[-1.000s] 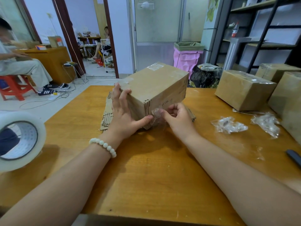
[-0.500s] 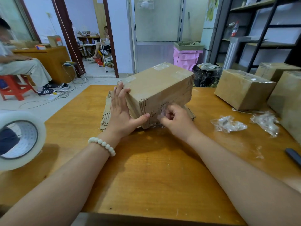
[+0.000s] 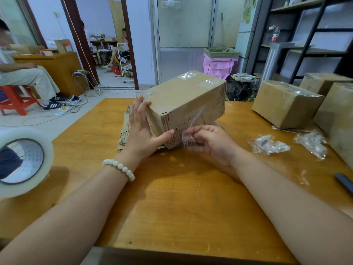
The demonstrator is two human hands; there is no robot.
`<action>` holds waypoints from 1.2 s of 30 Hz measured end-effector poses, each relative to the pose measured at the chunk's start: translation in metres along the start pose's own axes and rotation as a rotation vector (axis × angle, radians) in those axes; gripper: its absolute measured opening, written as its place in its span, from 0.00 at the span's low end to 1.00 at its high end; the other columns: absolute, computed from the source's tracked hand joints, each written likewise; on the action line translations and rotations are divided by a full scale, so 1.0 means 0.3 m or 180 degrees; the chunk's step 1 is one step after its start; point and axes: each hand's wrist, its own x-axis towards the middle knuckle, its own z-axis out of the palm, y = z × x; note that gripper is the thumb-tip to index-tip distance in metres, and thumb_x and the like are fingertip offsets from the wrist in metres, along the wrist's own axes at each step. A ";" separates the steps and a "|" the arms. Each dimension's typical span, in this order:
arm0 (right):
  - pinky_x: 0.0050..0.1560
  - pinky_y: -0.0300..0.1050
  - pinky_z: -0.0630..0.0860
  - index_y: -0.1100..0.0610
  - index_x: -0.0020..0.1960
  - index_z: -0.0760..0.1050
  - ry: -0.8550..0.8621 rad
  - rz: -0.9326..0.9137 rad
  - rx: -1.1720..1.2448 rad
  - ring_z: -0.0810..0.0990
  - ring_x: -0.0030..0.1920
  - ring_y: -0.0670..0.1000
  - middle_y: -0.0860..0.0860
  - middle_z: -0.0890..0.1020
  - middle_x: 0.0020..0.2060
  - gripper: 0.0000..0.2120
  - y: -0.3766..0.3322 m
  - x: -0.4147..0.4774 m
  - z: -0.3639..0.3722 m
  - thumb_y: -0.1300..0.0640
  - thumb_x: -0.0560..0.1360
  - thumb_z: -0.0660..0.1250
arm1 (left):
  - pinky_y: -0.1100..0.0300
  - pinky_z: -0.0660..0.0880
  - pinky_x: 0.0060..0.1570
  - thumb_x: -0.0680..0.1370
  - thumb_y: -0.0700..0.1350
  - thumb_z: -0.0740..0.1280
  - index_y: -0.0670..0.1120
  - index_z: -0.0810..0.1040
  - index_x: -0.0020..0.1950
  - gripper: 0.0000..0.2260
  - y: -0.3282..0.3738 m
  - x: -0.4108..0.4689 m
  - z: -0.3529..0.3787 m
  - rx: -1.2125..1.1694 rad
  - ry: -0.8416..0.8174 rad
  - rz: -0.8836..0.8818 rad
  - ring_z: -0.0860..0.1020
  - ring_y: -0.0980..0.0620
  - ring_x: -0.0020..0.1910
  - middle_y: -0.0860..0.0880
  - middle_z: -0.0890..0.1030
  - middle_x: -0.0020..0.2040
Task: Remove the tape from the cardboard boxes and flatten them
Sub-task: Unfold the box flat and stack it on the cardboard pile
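Roll of clear tape (image 3: 24,161), far left, close to the lens, at left edge of wooden counter (image 3: 172,197)

Flattened cardboard (image 3: 124,131), centre-left on counter, partly under the box

Left hand (image 3: 141,131), white bead bracelet (image 3: 118,168) at wrist: fingers straight and flat against left end of cardboard box (image 3: 183,104), thumb pressed to its lower near corner; open, bracing rather than clasping

Cardboard box, brown, mid-counter, tilted over the flattened cardboard; clear tape patches on top face

Tape strip (image 3: 194,119), clear, partly peeled off near face of box, stretched from that face down to right hand

Right hand (image 3: 212,142), just beside box's near lower corner: fingers curled, pinching loose end of tape strip

Crumpled tape wads (image 3: 267,145), two, right of right hand, lying on counter near each other

Sealed boxes (image 3: 286,102), far right, taped shut, standing on counter

Dark flat object (image 3: 343,182), right edge, partly out of view; kind not discernible
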 end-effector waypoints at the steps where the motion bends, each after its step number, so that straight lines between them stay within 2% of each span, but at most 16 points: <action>1: 0.48 0.48 0.82 0.61 0.48 0.78 -0.0087 0.0068 0.0154 0.81 0.52 0.55 0.57 0.81 0.50 0.12 -0.003 -0.001 -0.009 0.70 0.78 0.57 | 0.34 0.53 0.73 0.65 0.66 0.67 0.61 0.55 0.67 0.36 0.000 0.000 0.001 -0.0001 0.0000 -0.0005 0.49 0.41 0.77 0.43 0.53 0.78; 4: 0.46 0.45 0.82 0.60 0.49 0.77 -0.0237 0.0129 0.0328 0.83 0.48 0.51 0.54 0.82 0.48 0.10 -0.003 -0.004 -0.019 0.72 0.76 0.60 | 0.34 0.53 0.72 0.65 0.66 0.67 0.61 0.54 0.67 0.36 -0.001 0.000 0.000 0.0006 -0.0010 -0.0007 0.49 0.41 0.77 0.44 0.53 0.78; 8: 0.43 0.42 0.81 0.58 0.48 0.75 -0.0138 -0.0133 -0.0066 0.82 0.45 0.48 0.53 0.81 0.47 0.09 0.012 -0.002 -0.003 0.71 0.74 0.65 | 0.34 0.53 0.72 0.65 0.66 0.67 0.61 0.54 0.68 0.36 0.000 0.000 0.000 0.0026 -0.0008 0.0002 0.49 0.40 0.77 0.43 0.53 0.78; 10: 0.46 0.43 0.81 0.55 0.49 0.74 -0.0123 -0.0322 -0.0496 0.82 0.45 0.49 0.52 0.81 0.45 0.10 0.018 0.000 -0.002 0.69 0.74 0.67 | 0.34 0.53 0.73 0.65 0.66 0.67 0.61 0.54 0.68 0.36 0.001 0.000 0.000 0.0033 -0.0001 0.0013 0.49 0.41 0.78 0.43 0.53 0.78; 12: 0.53 0.48 0.79 0.53 0.49 0.73 -0.0041 -0.0417 -0.1002 0.82 0.47 0.51 0.52 0.82 0.45 0.10 0.026 0.004 -0.005 0.64 0.72 0.70 | 0.34 0.53 0.73 0.65 0.66 0.67 0.60 0.54 0.68 0.36 -0.001 0.000 0.001 0.0046 0.0011 0.0029 0.49 0.41 0.77 0.44 0.53 0.78; 15: 0.54 0.53 0.78 0.52 0.45 0.70 0.0342 -0.0588 -0.1360 0.81 0.49 0.54 0.54 0.80 0.45 0.10 0.034 0.011 0.020 0.58 0.71 0.72 | 0.35 0.53 0.73 0.65 0.67 0.67 0.60 0.54 0.68 0.36 0.000 0.001 0.005 0.0067 0.0033 0.0027 0.49 0.41 0.77 0.43 0.53 0.78; 18: 0.43 0.44 0.75 0.52 0.44 0.66 0.0992 -0.0814 -0.1616 0.76 0.42 0.48 0.50 0.75 0.40 0.13 0.036 0.023 0.056 0.55 0.72 0.72 | 0.35 0.53 0.73 0.65 0.68 0.66 0.60 0.55 0.68 0.37 0.005 0.001 0.012 0.0142 0.0057 0.0050 0.50 0.40 0.77 0.42 0.55 0.77; 20: 0.42 0.42 0.74 0.53 0.49 0.65 0.1207 -0.0793 -0.1617 0.75 0.42 0.47 0.47 0.71 0.41 0.15 0.030 0.024 0.073 0.51 0.73 0.71 | 0.35 0.54 0.73 0.65 0.68 0.66 0.58 0.55 0.68 0.36 0.004 0.001 0.014 0.0206 0.0080 0.0100 0.51 0.40 0.77 0.41 0.55 0.77; 23: 0.44 0.45 0.79 0.54 0.54 0.63 0.0986 -0.0510 -0.1242 0.79 0.46 0.53 0.51 0.73 0.47 0.17 0.024 0.021 0.066 0.50 0.75 0.68 | 0.36 0.54 0.73 0.66 0.68 0.66 0.58 0.56 0.68 0.36 -0.002 0.002 0.012 0.0225 0.0099 0.0130 0.51 0.40 0.77 0.41 0.56 0.77; 26: 0.54 0.52 0.80 0.53 0.54 0.60 0.0252 -0.0308 -0.0355 0.81 0.52 0.56 0.56 0.76 0.52 0.14 0.016 0.002 0.037 0.63 0.77 0.65 | 0.36 0.53 0.73 0.65 0.69 0.66 0.59 0.55 0.67 0.36 -0.003 0.006 0.011 0.0184 0.0080 0.0062 0.51 0.41 0.77 0.42 0.56 0.77; 28: 0.54 0.48 0.80 0.51 0.55 0.58 0.0030 -0.0236 -0.0545 0.81 0.53 0.52 0.53 0.78 0.54 0.19 0.020 -0.005 0.019 0.67 0.75 0.65 | 0.36 0.54 0.73 0.65 0.69 0.66 0.59 0.55 0.67 0.36 -0.004 0.009 0.010 0.0184 0.0072 0.0081 0.51 0.41 0.77 0.41 0.56 0.77; 31: 0.46 0.41 0.79 0.50 0.52 0.58 0.0206 -0.0275 -0.1013 0.83 0.44 0.46 0.51 0.81 0.47 0.20 0.031 0.003 0.021 0.62 0.74 0.69 | 0.36 0.54 0.73 0.66 0.68 0.66 0.58 0.55 0.68 0.36 -0.005 0.007 0.010 0.0211 0.0072 0.0107 0.52 0.39 0.76 0.41 0.57 0.76; 33: 0.44 0.44 0.80 0.49 0.48 0.59 0.0352 -0.0357 -0.1019 0.83 0.41 0.48 0.54 0.82 0.45 0.20 0.041 0.015 0.029 0.59 0.73 0.71 | 0.36 0.55 0.73 0.66 0.68 0.66 0.58 0.55 0.68 0.36 -0.004 0.005 0.010 0.0215 0.0075 0.0113 0.53 0.39 0.76 0.40 0.57 0.76; 36: 0.45 0.49 0.79 0.50 0.47 0.67 0.0497 -0.0375 -0.1419 0.82 0.44 0.53 0.55 0.81 0.44 0.16 0.053 0.022 0.050 0.52 0.70 0.74 | 0.35 0.55 0.72 0.66 0.67 0.67 0.54 0.56 0.70 0.39 -0.001 0.004 0.009 0.0249 0.0084 0.0138 0.53 0.38 0.76 0.39 0.57 0.76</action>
